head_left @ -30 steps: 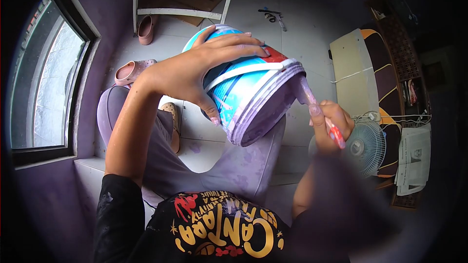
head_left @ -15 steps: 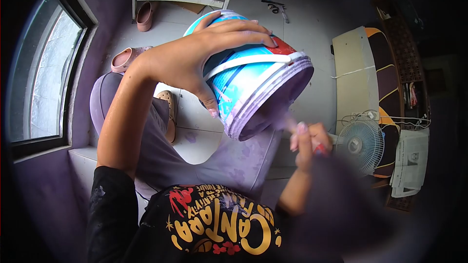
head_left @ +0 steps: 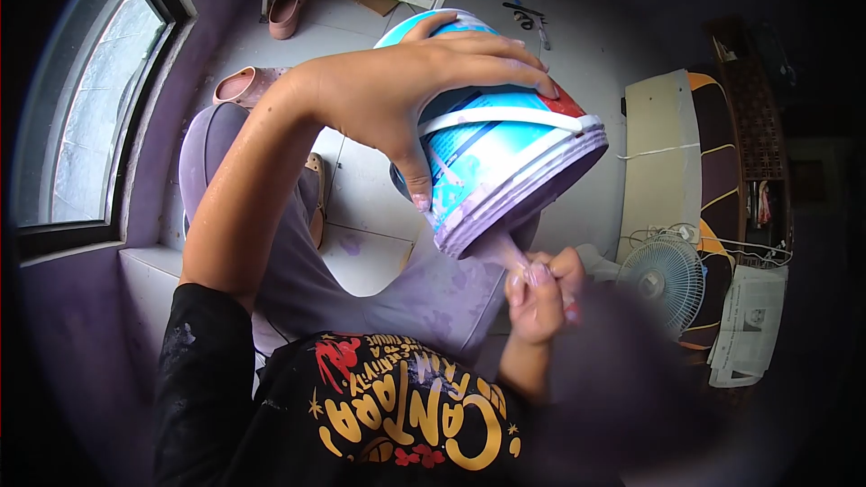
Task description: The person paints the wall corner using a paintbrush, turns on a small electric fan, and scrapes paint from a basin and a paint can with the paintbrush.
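A blue and white paint bucket [head_left: 505, 149] lies tilted on its side above my lap, its purple-smeared rim facing down and to the right. My left hand [head_left: 442, 72] grips it from above, fingers spread over the side and thumb on the near side. The white handle [head_left: 505, 114] lies across the bucket below those fingers. My right hand [head_left: 543, 293] is closed round a paint-smeared tool [head_left: 502, 251] at the lower rim. It widens away from the fingers, like a brush or scraper; its far end is hidden by the bucket. Much of the inside is hidden.
Purple-stained trousers [head_left: 388, 320] cover my legs. Pink clogs [head_left: 239, 86] and a tan clog [head_left: 316, 189] stand on the tiled floor. A fan [head_left: 663, 280] and newspaper [head_left: 753, 320] are at right. A blurred dark shape [head_left: 622, 379] covers part of my right arm.
My right hand has moved left and down with the tool, from inside the bucket's mouth to its lower rim. The mouth now faces more downward. The view has shifted slightly.
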Available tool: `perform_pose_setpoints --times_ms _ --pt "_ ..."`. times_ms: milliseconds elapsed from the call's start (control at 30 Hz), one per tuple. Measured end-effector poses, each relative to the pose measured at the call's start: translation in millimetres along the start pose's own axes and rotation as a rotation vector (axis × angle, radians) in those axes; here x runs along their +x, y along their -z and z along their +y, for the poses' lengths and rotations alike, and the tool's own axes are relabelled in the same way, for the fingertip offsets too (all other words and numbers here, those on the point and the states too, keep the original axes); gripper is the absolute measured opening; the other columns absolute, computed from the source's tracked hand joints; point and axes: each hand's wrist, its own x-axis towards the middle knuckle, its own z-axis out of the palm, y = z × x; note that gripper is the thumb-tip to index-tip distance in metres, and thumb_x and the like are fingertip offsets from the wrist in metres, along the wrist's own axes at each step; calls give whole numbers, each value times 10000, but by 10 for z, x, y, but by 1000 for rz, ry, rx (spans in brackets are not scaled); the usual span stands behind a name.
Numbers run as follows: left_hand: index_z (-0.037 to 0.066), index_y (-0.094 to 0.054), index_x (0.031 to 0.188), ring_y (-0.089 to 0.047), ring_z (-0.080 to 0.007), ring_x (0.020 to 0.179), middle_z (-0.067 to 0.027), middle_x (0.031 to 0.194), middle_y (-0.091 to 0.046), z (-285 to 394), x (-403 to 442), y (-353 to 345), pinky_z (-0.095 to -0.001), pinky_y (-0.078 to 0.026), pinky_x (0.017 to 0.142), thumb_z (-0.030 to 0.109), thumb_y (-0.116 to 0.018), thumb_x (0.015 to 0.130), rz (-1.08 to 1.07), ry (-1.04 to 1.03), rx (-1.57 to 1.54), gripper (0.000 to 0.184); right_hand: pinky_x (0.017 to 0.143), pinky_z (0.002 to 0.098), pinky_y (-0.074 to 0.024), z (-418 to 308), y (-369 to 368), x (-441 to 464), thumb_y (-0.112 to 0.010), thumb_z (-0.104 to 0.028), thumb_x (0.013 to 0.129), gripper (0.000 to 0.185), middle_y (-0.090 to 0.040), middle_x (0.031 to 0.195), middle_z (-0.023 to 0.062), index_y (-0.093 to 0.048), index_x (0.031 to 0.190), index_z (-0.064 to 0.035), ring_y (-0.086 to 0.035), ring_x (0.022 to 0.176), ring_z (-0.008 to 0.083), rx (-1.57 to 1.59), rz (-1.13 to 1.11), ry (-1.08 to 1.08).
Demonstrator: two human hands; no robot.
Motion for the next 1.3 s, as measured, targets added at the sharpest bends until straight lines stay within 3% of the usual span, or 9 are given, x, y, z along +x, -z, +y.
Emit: perform_pose_setpoints --times_ms 167,300,400,600,733,800,933,1067,1300 --pt "188 -426 1432 -371 -308 1392 -81 1470 -434 -28 6 0 -518 -164 1160 261 -919 256 8 -39 -30 1278 408 264 -332 14 -267 -71 -554 -63 930 229 -435 582 57 -379 782 -62 -391 456 104 293 178 -24" --pt "178 -431 1424 -372 -310 1387 -78 1455 -447 -56 21 27 -506 -177 1153 269 -918 252 -12 -40 -44 1272 453 227 -356 91 351 156 -635 -30 925 219 -565 670 58 -458 796 -42 -462 511 67 -252 24 37" --pt "191 -429 1424 -365 -310 1391 -70 1451 -450 -65 2 -4 -505 -166 1157 257 -917 264 1 -15 -67 1260 508 252 -443 -115 667 354 -724 21 838 197 -613 721 109 -533 866 -19 -538 559 114 -947 -81 547" --pt "212 -415 1436 -354 -308 1400 -67 1461 -442 -39 20 -12 -511 -137 1167 252 -920 288 2 -23 -76 1255 712 329 -536 -242 447 569 -733 15 810 172 -702 993 217 -571 867 10 -673 782 291 -1174 -48 708" --pt "205 -425 1424 -354 -313 1400 -72 1459 -444 -48 5 -13 -511 -143 1165 259 -919 272 7 -2 -56 1254 729 348 -549 223 490 178 -670 23 842 120 -694 920 211 -550 842 31 -681 748 233 -680 32 295" --pt "195 -434 1414 -356 -316 1398 -75 1459 -444 -68 -13 -20 -511 -153 1160 268 -918 258 1 4 -67 1255 677 335 -543 152 109 48 -623 14 862 113 -668 857 217 -516 833 34 -647 683 206 -107 83 35" --pt "174 -447 1397 -360 -315 1394 -81 1454 -446 -106 15 -2 -512 -174 1147 276 -916 242 -7 -71 -105 1250 612 342 -508 -9 -344 -18 -550 -7 863 96 -627 833 278 -467 890 32 -588 620 251 -127 103 87" --pt "167 -449 1391 -362 -310 1393 -77 1441 -454 -87 23 1 -522 -166 1153 237 -916 240 -15 -52 -67 1243 674 338 -558 76 117 -83 -605 -5 902 124 -650 988 286 -490 921 38 -667 734 227 -147 -20 62" --pt "176 -437 1407 -362 -305 1395 -83 1447 -450 131 85 -42 -513 -126 1180 172 -921 284 -3 -58 -37 1223 703 378 -540 -218 817 314 -681 45 832 190 -683 1010 244 -513 917 20 -659 790 314 -1066 -140 583"
